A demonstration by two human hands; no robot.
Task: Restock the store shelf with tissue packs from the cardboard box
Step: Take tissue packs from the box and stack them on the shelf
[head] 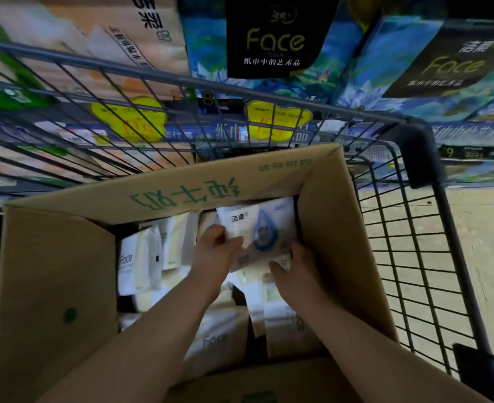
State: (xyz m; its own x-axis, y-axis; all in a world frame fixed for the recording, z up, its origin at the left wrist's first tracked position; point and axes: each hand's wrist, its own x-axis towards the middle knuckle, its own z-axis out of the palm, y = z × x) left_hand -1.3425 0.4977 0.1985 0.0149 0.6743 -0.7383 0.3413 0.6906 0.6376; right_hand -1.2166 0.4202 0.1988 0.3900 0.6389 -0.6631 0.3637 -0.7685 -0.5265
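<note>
An open cardboard box (53, 274) with green lettering sits inside a wire shopping cart. Several white tissue packs lie inside it, some marked "Face" (129, 266). Both my hands are down in the box at its far right. My left hand (215, 251) grips the left edge of a white tissue pack with a blue drop design (261, 228). My right hand (293, 264) holds the same pack from its lower right corner, fingers curled under it. The pack is tilted and raised above the others.
The dark wire cart (408, 228) surrounds the box. Beyond it the store shelf (228, 132) carries yellow price tags, with large blue "Face" tissue bundles (269, 42) and peach ones (100, 39) stacked above. Beige floor (478, 242) shows at the right.
</note>
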